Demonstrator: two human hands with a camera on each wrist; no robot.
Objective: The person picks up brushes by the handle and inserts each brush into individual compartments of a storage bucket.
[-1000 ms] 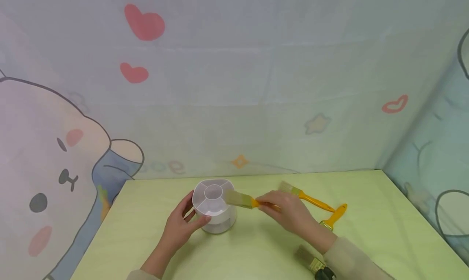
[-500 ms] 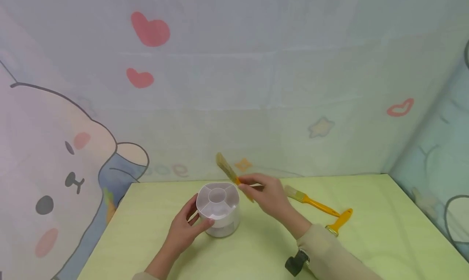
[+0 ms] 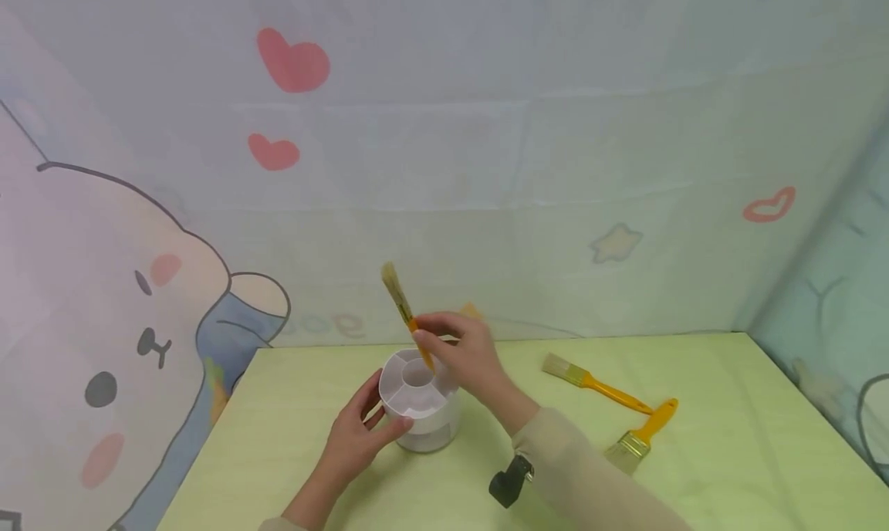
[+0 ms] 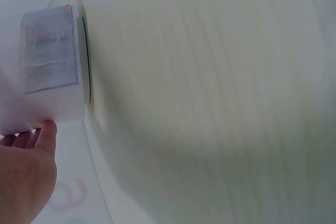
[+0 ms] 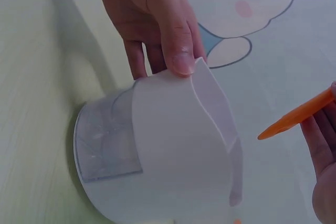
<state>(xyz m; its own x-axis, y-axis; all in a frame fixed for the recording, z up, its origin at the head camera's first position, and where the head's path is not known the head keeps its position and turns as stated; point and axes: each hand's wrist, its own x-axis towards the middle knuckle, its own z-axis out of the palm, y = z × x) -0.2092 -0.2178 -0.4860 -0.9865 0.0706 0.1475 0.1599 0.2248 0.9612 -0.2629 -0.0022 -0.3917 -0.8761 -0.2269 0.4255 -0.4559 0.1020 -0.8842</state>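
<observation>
The right hand (image 3: pixel 465 353) pinches a paintbrush (image 3: pixel 405 309) by its orange handle, between thumb and fingers. The brush leans, bristles up and to the left, with the handle's tapered end pointing down. In the right wrist view this end is apart from the holder (image 3: pixel 434 423), just above its rim. The left hand (image 3: pixel 357 434) grasps the holder from its left side, thumb on the near wall and fingers round the back.

The holder, white and rounded, stands upright on the pale yellow-green surface (image 3: pixel 729 407). Its top is divided into a round central compartment (image 3: pixel 417 373) and several outer ones; a clear panel (image 5: pixel 110 135) shows low on its side.

To the right lie two further brushes with yellow-orange handles: the far brush (image 3: pixel 586 380), bristles to the left, and the near brush (image 3: pixel 647 431), bristles toward the right sleeve (image 3: pixel 590 469). Whether their handles touch cannot be told. Behind the surface hangs a cloth (image 3: pixel 430 168) printed with hearts (image 3: pixel 295 62) and a pale cartoon animal (image 3: pixel 90 307).
</observation>
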